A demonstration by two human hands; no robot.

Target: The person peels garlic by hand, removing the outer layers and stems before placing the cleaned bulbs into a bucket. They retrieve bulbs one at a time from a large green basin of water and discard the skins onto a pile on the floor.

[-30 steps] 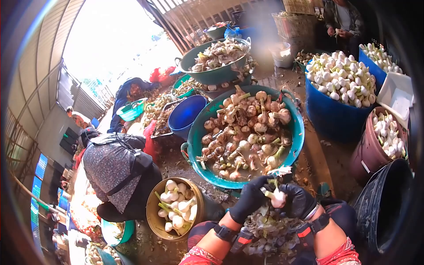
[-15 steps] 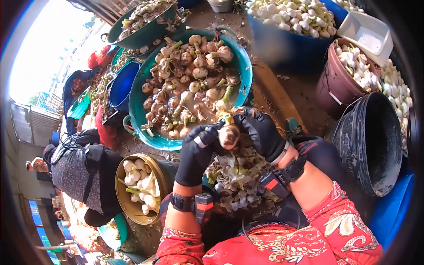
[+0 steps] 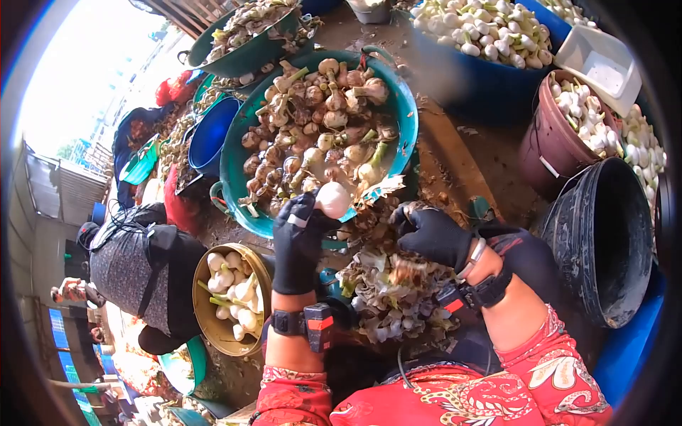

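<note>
My left hand (image 3: 302, 234), in a black glove, is closed on a garlic bulb (image 3: 332, 200) at the near rim of a green tub (image 3: 408, 113). The bulb's visible side is smooth and whitish. Brown, unpeeled garlic bulbs (image 3: 312, 135) with cut stalks fill the tub. To the right, my gloved right hand (image 3: 433, 234) is curled shut; whatever its fingers hold is hidden. Below it a blurred brown scrap of skin (image 3: 419, 271) hangs over a heap of papery garlic skins (image 3: 398, 305). A pale, ragged strip (image 3: 383, 188) lies between the bulb and my right hand.
A tan bucket (image 3: 202, 323) of white garlic stands at left, near a bent-over person (image 3: 135, 266). On the right are a black bucket (image 3: 604, 241), a maroon bucket (image 3: 536, 153) of garlic and a white container (image 3: 597, 64). A blue tub (image 3: 455, 85) of garlic stands behind.
The brown-streaked bulb between both hands now shows a whitish side in my left hand. My right hand has moved down and away from it. A scrap of skin now shows below my right hand.
</note>
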